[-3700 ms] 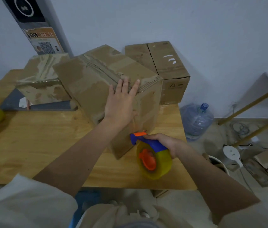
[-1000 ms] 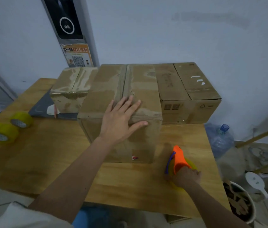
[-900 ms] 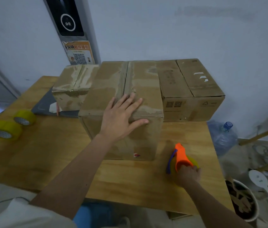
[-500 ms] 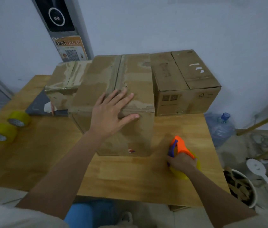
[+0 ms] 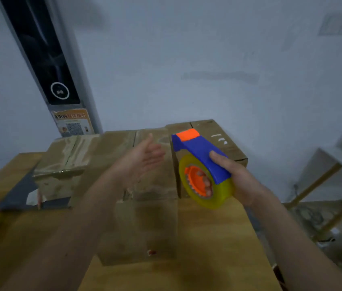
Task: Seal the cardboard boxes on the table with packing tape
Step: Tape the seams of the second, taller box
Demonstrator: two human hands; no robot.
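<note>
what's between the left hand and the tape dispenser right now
Nothing held or standing: in the head view the open left hand and the tape dispenser in the right hand are apart, with only the middle box top showing behind the gap.

wall (image 5: 208, 59): pale blue-grey | table (image 5: 212, 238): wood | light: dim

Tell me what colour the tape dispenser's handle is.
Blue, with an orange tip, on the tape dispenser; head view.

Bare table (image 5: 208, 238) lies right of the middle box (image 5: 140, 206) — boxes crowd the far side.
</note>
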